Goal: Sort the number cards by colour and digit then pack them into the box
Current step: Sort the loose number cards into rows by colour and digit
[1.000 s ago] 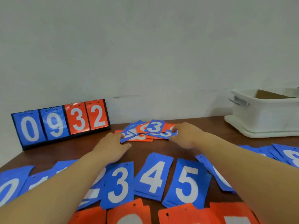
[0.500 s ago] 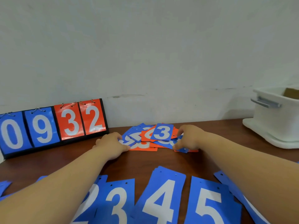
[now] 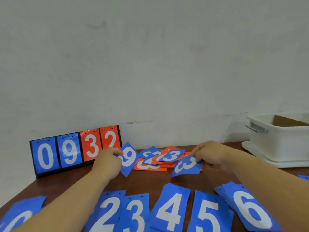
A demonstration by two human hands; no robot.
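My left hand (image 3: 108,162) pinches a blue 9 card (image 3: 129,159), lifted and tilted, at the left of a loose heap of blue and orange cards (image 3: 155,162) near the wall. On the heap's right my right hand (image 3: 209,155) grips a blue 3 card (image 3: 186,165), raised off the table. Another blue 3 card (image 3: 172,155) lies on top of the heap. Sorted blue stacks run along the near edge: 2 (image 3: 108,213), 3 (image 3: 135,215), 4 (image 3: 170,210), 5 (image 3: 209,215), 6 (image 3: 250,211). The white box (image 3: 275,144) stands at the far right.
A black flip scoreboard (image 3: 75,150) showing 0 9 3 2 leans against the wall at the back left. The box has a metal handle (image 3: 255,128) and brown cardboard inside. Brown wooden table (image 3: 66,183) shows between heap and stacks. More blue cards lie at the left edge.
Both hands went from resting on the heap's sides to lifting one card each: left took the blue 9, right took a blue 3. The view tilted and shifted slightly.
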